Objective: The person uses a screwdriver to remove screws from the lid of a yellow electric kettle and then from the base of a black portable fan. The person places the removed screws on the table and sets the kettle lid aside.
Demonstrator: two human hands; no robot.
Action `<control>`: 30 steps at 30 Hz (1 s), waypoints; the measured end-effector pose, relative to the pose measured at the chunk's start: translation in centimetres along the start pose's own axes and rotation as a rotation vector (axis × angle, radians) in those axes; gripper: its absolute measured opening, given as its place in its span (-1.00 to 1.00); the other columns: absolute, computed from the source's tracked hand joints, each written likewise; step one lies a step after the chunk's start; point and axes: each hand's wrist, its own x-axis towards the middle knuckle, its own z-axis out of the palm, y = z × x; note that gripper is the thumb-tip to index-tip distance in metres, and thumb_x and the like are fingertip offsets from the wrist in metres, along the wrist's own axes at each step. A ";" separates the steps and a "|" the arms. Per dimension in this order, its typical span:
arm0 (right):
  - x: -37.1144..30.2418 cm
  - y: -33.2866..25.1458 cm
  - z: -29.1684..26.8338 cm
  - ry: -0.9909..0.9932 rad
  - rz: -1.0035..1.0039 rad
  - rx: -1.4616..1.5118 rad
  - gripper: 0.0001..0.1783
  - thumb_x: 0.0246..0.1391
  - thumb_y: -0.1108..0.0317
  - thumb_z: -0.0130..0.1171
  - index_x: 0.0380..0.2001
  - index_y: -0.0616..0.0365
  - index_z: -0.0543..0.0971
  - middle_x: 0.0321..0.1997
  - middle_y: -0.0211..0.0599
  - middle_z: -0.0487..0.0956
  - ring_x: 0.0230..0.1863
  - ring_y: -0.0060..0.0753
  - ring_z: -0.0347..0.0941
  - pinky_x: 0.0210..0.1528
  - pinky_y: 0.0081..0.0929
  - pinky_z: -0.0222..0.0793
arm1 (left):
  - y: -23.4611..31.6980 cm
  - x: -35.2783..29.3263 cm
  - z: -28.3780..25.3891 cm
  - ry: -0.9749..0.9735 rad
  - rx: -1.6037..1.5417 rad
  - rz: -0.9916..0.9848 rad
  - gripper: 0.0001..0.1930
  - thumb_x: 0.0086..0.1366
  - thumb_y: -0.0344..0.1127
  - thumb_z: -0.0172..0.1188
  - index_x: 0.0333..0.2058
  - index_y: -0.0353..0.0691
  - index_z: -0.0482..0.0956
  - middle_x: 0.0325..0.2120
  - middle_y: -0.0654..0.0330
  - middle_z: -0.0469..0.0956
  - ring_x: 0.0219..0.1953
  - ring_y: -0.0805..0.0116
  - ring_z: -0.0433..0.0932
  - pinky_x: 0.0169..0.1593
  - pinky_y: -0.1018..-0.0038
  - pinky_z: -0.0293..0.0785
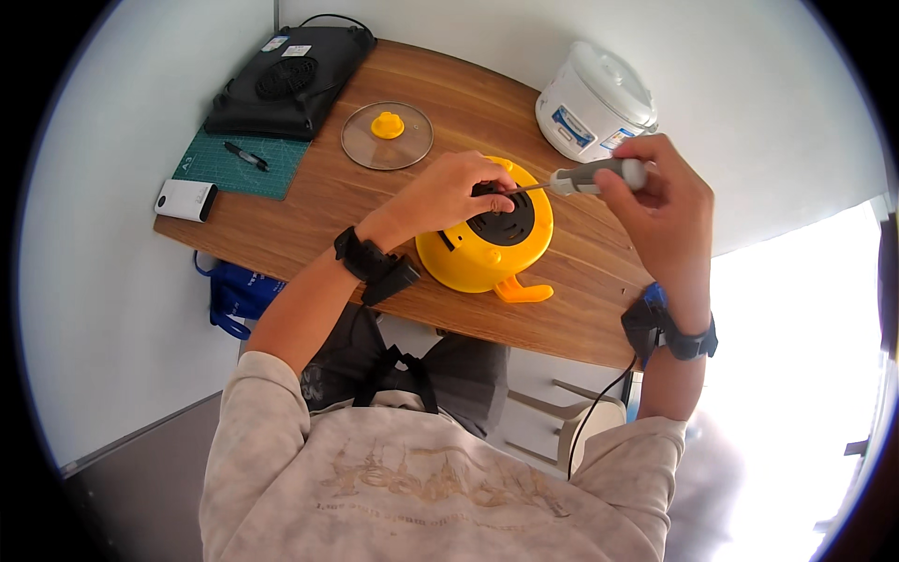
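Note:
A yellow electric pot (459,267) lies upside down on the table, its black vented base (510,225) facing up and its orange-yellow handle (526,291) toward me. My right hand (660,192) is closed around the grey-and-white handle of a screwdriver (592,177), held tilted to the pot's right. The metal shaft points left, its end reaching my left hand (465,192) over the base. There the thumb and fingers of my left hand are pinched together by the shaft tip; whatever small thing they hold is hidden.
Behind the pot lies a glass lid (375,150) with a yellow knob. A black appliance with a fan grille (300,84) rests at the far left, beside a green cutting mat (267,176), a pen (246,156) and a white power bank (186,199). A white rice cooker (595,103) stands far right.

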 end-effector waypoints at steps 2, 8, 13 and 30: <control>-1.8 0.5 -1.6 0.200 0.069 0.189 -0.77 0.19 0.47 0.35 -0.14 0.24 0.53 -0.25 -0.24 0.64 -0.33 -0.49 0.67 -0.27 -0.59 0.61 | 0.3 0.1 0.1 0.008 -0.073 -0.054 -0.72 0.35 -0.18 0.31 -0.08 -0.23 0.67 -0.22 0.09 0.72 -0.21 0.13 0.67 -0.09 0.35 0.58; -8.9 9.1 -4.2 0.421 0.366 0.360 -0.79 0.21 0.56 0.29 -0.17 0.28 0.45 -0.19 -0.26 0.54 -0.22 -0.37 0.66 -0.19 -0.53 0.61 | 0.0 -0.7 0.6 0.234 -0.252 -0.103 -0.82 0.43 -0.32 0.18 -0.09 -0.25 0.63 -0.26 0.11 0.68 -0.17 0.18 0.64 -0.07 0.36 0.56; -17.9 16.1 -0.2 0.441 0.586 0.418 -0.86 0.22 0.57 0.22 -0.28 0.27 0.43 -0.15 -0.24 0.49 -0.15 -0.29 0.65 -0.05 -0.43 0.68 | 5.9 -2.2 0.4 0.117 0.058 0.146 -0.84 0.36 -0.41 0.19 -0.11 -0.22 0.60 -0.16 0.18 0.64 -0.10 0.26 0.62 -0.03 0.38 0.58; -22.4 19.2 7.7 0.655 0.582 -0.094 -0.74 -0.01 0.47 0.37 -0.40 0.24 0.43 -0.38 -0.19 0.48 -0.43 -0.28 0.41 -0.36 -0.35 0.39 | 10.3 -2.8 9.7 -0.473 0.958 0.504 -0.80 0.14 -0.40 0.27 -0.22 -0.21 0.66 -0.12 0.17 0.54 -0.02 0.34 0.49 -0.02 0.50 0.46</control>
